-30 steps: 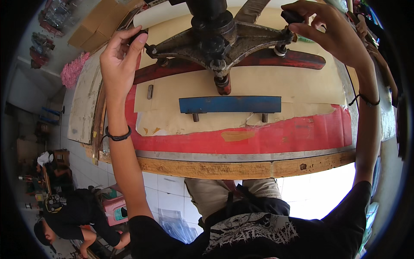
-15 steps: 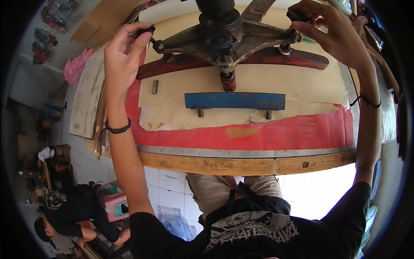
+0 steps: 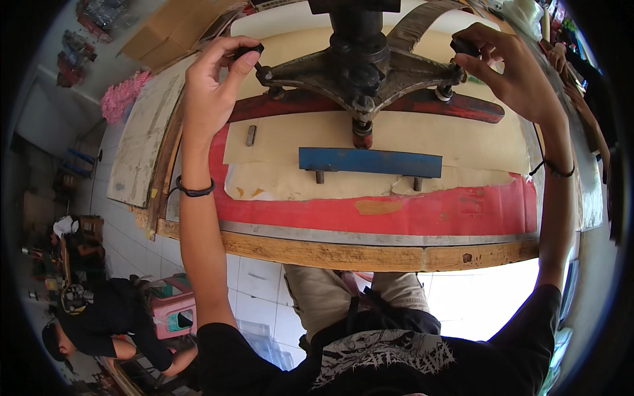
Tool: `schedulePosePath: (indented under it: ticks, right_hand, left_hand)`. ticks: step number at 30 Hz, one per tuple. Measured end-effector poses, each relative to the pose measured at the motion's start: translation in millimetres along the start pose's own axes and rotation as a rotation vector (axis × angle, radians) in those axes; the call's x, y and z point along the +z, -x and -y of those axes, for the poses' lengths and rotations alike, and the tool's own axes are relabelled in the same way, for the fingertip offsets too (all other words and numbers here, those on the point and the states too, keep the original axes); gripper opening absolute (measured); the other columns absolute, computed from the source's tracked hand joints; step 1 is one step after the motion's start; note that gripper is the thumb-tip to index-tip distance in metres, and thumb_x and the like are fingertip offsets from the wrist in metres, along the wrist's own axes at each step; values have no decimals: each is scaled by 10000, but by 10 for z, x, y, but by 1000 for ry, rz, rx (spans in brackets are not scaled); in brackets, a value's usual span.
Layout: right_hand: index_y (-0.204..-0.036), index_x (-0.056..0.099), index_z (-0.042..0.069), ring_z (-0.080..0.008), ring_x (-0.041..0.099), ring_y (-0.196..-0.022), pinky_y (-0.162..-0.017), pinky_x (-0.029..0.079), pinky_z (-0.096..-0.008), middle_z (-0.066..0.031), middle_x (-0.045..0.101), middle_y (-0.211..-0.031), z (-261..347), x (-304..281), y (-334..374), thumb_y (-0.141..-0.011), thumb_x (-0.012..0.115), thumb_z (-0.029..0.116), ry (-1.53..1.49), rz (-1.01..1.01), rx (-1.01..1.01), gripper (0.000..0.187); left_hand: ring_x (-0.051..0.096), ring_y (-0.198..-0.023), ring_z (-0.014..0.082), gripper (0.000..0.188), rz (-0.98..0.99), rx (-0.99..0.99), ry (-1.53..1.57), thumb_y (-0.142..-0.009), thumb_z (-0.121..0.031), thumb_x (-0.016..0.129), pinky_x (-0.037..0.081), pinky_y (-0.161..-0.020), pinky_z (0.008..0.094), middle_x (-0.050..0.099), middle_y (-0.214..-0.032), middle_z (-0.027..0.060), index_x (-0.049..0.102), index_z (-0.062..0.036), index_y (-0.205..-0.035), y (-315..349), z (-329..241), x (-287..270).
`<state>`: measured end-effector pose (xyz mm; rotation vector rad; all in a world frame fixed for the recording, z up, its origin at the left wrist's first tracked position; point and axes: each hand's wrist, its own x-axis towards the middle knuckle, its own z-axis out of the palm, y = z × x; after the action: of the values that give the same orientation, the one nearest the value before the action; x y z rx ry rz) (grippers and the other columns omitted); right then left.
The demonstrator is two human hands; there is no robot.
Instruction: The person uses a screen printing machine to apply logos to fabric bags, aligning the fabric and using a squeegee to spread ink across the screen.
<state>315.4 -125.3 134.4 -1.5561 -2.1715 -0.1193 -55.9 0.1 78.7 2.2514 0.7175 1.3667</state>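
A dark cast-metal machine head (image 3: 360, 76) with spreading arms stands over the table on a thick column. My left hand (image 3: 214, 82) pinches a black knob (image 3: 249, 50) beside the head's left arm. With bent fingers and thumb, my right hand (image 3: 512, 69) grips a matching black knob (image 3: 465, 47) by the right arm. Below the arms runs a worn red bar (image 3: 456, 105), partly hidden by the head. Nearer to me, a blue bar (image 3: 370, 162) with two short metal pegs lies on tan paper (image 3: 277, 148).
Under the paper is a red sheet (image 3: 297, 221), bounded by the table's wooden front edge (image 3: 330, 254). A small metal block (image 3: 251, 135) lies left of the blue bar. Worn boards (image 3: 142, 138) flank the table. At lower left, a person (image 3: 109, 323) bends beside a pink stool (image 3: 173, 307).
The whole view has shifted a little, so the machine and table sit lower in it. Both hands keep hold of the knobs, with no clear movement against the machine.
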Motion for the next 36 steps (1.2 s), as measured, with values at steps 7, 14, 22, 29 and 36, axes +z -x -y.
schedulePosePath:
  ticks: [7, 14, 22, 29, 36]
  right_hand:
    - [-1073, 619, -5, -167, 507, -711, -686, 424, -313, -95, 641, -845, 42, -13, -19, -885, 648, 264, 12, 5, -8, 329]
    - [-990, 675, 53, -227, 632, -697, -641, 488, -338, -95, 636, -771, 28, -64, 33, -891, 612, 394, 105, -129, -55, 361]
    - [-1110, 618, 54, -306, 570, -1007, -876, 466, -412, -127, 603, -1082, 664, 8, 504, -822, 708, 222, -5, -219, -186, 346]
    - [-1124, 561, 34, -326, 587, -917, -815, 476, -420, -124, 589, -980, 827, 823, 1048, -825, 687, 235, -79, -59, -19, 382]
    - [-1025, 562, 31, -295, 621, -886, -708, 532, -371, -111, 580, -982, 983, 484, 1407, -770, 708, 58, -166, -149, -215, 295]
  left_hand:
    - [558, -791, 123, 209, -15, 93, -211, -861, -184, 678, 421, -688, 253, 655, -940, 17, 665, -43, -1014, 4, -18, -65]
    - [595, -828, 160, 190, -144, 202, -272, -918, -171, 581, 448, -705, 286, 655, -922, 74, 661, -54, -1044, 12, -96, -61]
    - [582, -688, 164, 298, -428, 48, -361, -997, -232, 436, 450, -650, 296, 609, -727, 80, 657, -33, -1003, 67, 213, -389]
    - [524, -561, 182, 261, -592, 83, -459, -985, -200, 461, 431, -570, 326, 574, -645, 109, 658, -30, -971, 116, 287, -363]
    - [407, -514, 103, 358, -805, 38, -243, -988, -250, 467, 326, -487, 279, 460, -575, 10, 591, -9, -754, 216, 296, -879]
